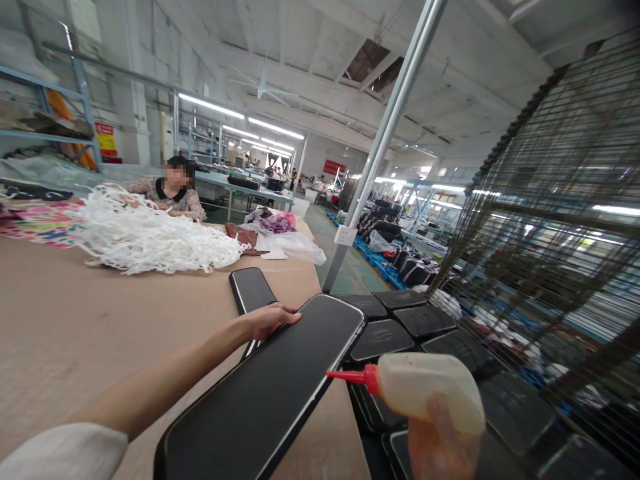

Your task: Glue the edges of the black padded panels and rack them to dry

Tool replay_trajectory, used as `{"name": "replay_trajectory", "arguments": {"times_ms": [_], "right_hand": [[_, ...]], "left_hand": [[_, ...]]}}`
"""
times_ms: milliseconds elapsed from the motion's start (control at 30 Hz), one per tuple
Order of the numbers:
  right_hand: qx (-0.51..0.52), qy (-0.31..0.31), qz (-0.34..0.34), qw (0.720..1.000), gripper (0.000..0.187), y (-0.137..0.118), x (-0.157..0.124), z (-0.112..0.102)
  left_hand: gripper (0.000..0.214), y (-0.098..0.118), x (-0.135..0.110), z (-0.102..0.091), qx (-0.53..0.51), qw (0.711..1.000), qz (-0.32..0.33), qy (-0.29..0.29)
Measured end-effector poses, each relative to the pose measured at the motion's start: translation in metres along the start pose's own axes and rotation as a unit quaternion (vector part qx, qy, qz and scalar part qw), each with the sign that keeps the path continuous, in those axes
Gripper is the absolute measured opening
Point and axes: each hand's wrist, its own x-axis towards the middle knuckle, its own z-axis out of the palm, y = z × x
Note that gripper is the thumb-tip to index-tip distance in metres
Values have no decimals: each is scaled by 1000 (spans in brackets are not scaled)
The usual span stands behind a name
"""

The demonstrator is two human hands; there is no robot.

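Observation:
My left hand [273, 320] grips the far left edge of a long black panel [260, 393] with rounded corners, its thumb on top. The panel is tilted above the brown table, and a thin whitish line runs along its rim. In my right hand [443, 440] is a squeeze bottle [425, 390] of yellowish liquid, lying sideways. Its red nozzle tip points left at the panel's right rim; whether it touches cannot be made out. Behind my left hand, another black panel [253, 290] rests on the table.
On the brown table [100, 333] lies a heap of white strips [155, 233]; a person [175, 190] sits behind it. Several black panels [383, 340] are stacked right of the table edge. A metal post [370, 173] rises beyond, and a wire rack [560, 180] stands at right.

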Motion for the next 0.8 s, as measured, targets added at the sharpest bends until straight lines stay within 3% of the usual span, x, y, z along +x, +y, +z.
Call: {"name": "replay_trajectory", "arguments": {"times_ms": [167, 333, 800], "right_hand": [[-45, -32, 11, 998, 50, 3, -6, 0], [-64, -94, -33, 993, 61, 16, -13, -7], [-91, -116, -11, 989, 71, 19, -31, -14]], "left_hand": [[42, 2, 7, -1, -13, 1000, -13, 23], [41, 1, 14, -6, -13, 999, -20, 46], [33, 5, 35, -20, -5, 997, -46, 68]]}}
